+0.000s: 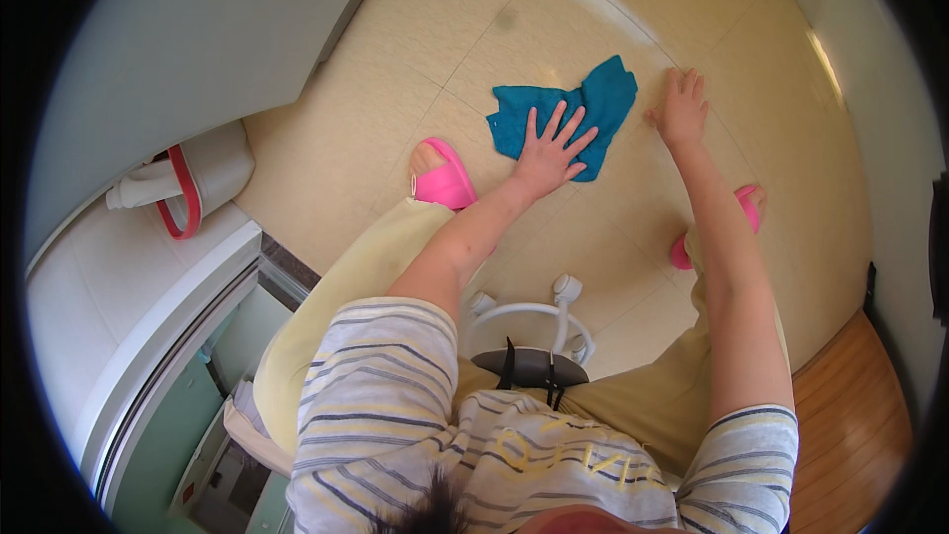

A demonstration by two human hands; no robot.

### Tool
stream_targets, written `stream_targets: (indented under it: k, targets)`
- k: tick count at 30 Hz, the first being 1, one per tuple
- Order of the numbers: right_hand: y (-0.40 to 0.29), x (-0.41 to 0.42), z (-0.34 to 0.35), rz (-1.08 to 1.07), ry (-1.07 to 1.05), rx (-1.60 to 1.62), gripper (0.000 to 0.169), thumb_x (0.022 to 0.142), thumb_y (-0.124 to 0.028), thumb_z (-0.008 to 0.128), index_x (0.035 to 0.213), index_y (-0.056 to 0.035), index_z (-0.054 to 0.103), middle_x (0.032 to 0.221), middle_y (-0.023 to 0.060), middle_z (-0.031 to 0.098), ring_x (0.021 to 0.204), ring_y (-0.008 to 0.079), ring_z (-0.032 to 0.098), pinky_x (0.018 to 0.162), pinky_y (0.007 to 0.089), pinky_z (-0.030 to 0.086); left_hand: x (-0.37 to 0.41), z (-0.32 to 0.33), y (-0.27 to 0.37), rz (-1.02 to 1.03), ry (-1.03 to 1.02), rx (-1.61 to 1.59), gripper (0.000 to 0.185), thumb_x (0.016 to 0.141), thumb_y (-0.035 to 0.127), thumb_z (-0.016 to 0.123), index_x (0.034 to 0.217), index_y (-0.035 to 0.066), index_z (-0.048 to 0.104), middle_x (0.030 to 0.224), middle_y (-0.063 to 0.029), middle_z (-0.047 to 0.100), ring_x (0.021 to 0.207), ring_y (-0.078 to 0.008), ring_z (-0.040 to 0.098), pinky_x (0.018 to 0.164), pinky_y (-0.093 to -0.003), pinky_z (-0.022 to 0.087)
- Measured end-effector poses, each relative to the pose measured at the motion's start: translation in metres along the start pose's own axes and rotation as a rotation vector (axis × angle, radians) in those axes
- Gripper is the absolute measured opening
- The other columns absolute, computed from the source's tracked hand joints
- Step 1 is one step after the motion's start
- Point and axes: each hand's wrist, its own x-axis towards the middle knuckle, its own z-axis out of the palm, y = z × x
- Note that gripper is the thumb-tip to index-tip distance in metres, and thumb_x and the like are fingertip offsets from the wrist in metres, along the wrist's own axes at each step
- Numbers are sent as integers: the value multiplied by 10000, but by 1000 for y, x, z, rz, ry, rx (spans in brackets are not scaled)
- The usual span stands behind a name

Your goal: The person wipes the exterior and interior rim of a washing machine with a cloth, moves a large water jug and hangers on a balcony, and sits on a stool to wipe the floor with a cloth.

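A crumpled teal cloth [609, 100] lies spread on the beige tiled floor [415, 44]. My left hand [550, 156] rests on the cloth's lower middle, palm down with fingers spread. To the right of the cloth, my right hand [682, 113] is against the floor, fingers apart and nothing in it; it does not touch the cloth. Both arms reach forward between and past my knees. Pink slippers are on my feet, one [445, 178] below and left of the cloth, the other [750, 208] beside my right forearm.
I sit low on a dark seat [530, 367] with white casters [567, 288]. A grey cabinet side [207, 30] stands at upper left, with a white container [215, 170] with a red handle beneath it. A door track [170, 341] runs lower left; wood flooring [852, 423] shows lower right.
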Motion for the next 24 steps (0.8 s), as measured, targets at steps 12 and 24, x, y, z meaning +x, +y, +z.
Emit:
stream_targets:
  k: [12,24]
  targets:
    - [25,-42,-76,-234,27,140,644,821,-269,714,1375,-84,444,1481,221,309,1390,373,273,1081,430,361,8,-18,-58,-567,-193,89,759,892,400,593,1514,264,179,1589,-103,70,1442,-414,51,1083,-653,189]
    - [-35,-145,-214,-532,111,-41,550,851,-267,675,1344,-104,494,1443,172,391,1376,312,325,1076,400,373,-57,1,63,-304,-678,-18,781,870,380,641,1509,324,194,1601,-22,-69,1456,-356,-77,1089,-670,133]
